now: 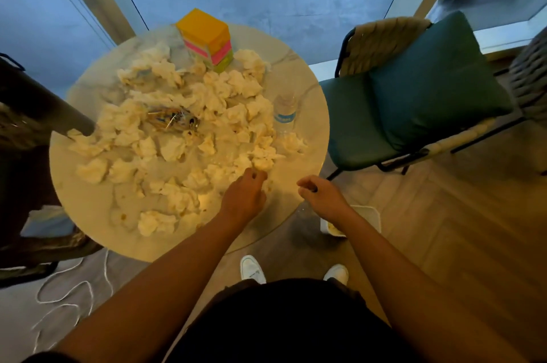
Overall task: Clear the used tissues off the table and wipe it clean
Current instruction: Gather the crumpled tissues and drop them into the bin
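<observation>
Fingers (257,175) of the left hand (244,197) are curled down at the near edge of the tissue pile, and they look pinched on a crumpled tissue (262,163), though the blur makes it hard to be sure. The right hand (321,195) hangs just off the worktop's rim at about 4 o'clock, fingers loosely curled and holding nothing.

Used tissues (177,137) lie all over the round worktop (88,208), from 12 o'clock down to 6 o'clock, thickest in the middle. So the job is at the clearing step, and it looks barely started. Wiping cannot begin until the pile is gone.

Next the left hand should lift its tissue and carry it to the white bin (367,213) on the floor, just under the right hand. Taking a few tissues at once would go faster.

Other things sit among the tissues. A clear water bottle (284,112) stands at 3 o'clock and could tip if bumped. A stack of bright sticky notes (205,34) stands at 12 o'clock. A small shiny bundle (174,121) lies in the middle, and what it is cannot be told. These should not go in the bin. A green chair (414,108) stands near the worktop past 3 o'clock.
</observation>
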Demonstrator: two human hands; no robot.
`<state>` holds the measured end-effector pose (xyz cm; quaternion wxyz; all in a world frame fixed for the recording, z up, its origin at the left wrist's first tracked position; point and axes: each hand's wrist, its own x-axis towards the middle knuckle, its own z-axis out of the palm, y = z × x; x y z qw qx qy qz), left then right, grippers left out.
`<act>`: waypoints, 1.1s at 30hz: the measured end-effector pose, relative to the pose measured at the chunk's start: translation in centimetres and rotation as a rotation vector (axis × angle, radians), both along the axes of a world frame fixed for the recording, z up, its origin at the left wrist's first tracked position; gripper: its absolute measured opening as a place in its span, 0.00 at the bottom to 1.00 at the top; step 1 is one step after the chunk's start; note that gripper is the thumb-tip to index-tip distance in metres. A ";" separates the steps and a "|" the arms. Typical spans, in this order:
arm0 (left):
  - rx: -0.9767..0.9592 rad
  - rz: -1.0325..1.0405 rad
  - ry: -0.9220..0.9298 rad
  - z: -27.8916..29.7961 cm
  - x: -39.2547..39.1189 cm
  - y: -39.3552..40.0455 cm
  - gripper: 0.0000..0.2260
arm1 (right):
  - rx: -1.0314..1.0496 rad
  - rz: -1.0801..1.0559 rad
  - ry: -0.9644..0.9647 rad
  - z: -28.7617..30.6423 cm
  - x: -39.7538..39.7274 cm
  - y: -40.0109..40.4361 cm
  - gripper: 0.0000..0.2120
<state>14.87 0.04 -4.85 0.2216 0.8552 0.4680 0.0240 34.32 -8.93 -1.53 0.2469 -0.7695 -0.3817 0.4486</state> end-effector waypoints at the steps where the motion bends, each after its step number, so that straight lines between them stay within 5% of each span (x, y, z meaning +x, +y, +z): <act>1: -0.011 -0.005 -0.039 -0.1 -0.2 0.3 0.16 | 0.006 -0.014 0.001 0.0 -0.5 0.2 0.06; 7: -0.151 0.147 -0.329 1.3 -1.5 2.0 0.12 | 0.025 -0.122 0.100 0.3 -2.9 1.5 0.06; 11: -0.206 0.181 -0.563 3.4 -1.9 1.6 0.12 | -0.062 -0.269 0.412 2.0 -4.5 3.5 0.10; 14: -0.371 0.169 -0.618 4.4 -1.6 1.2 0.14 | -0.079 -0.358 0.616 3.1 -5.7 4.9 0.11; 17: -0.447 0.130 -0.630 4.8 -1.8 1.5 0.17 | -0.036 -0.354 0.591 3.3 -6.1 5.9 0.10; 21: -0.275 0.208 -0.474 3.8 -3.1 3.8 0.17 | -0.034 -0.363 0.471 2.5 -5.0 6.8 0.08; 27: -0.016 0.108 0.043 2.2 -3.4 5.8 0.25 | -0.073 -0.342 0.393 1.4 -3.1 6.5 0.08; 33: 0.169 0.047 0.193 1.2 -2.1 5.1 0.23 | -0.052 -0.312 0.402 1.4 -1.7 6.1 0.08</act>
